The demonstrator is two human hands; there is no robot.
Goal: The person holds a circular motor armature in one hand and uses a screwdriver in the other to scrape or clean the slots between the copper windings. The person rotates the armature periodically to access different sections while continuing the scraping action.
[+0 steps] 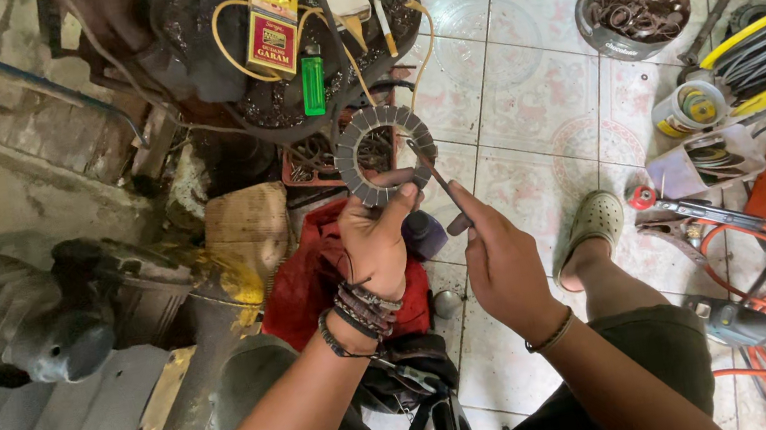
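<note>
Above tiled floor, left hand grips ring.

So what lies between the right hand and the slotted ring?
In the head view, a thin dark tool spans from the right hand to the slotted ring, held by the left hand.

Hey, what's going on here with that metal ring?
A person sits over a tiled floor crowded with workshop clutter. The left hand holds up a slotted metal ring by its lower edge, while the right hand pokes a thin tool at the ring's right side. A red cloth lies below the hands, a green lighter sits on a dark tray above them, and a bucket of metal parts stands to the right.
</note>
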